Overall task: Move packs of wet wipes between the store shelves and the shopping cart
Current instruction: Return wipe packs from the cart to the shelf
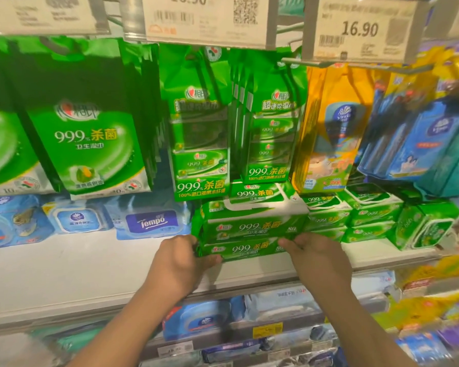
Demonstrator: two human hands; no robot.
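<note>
Two green packs, stacked on the white shelf, near its front edge. Left hand gripping the stack's left end, fingers curled round it, thumb under the lower pack. Right hand gripping the right end likewise. More green packs just right; blue Tempo pack just left.
</note>
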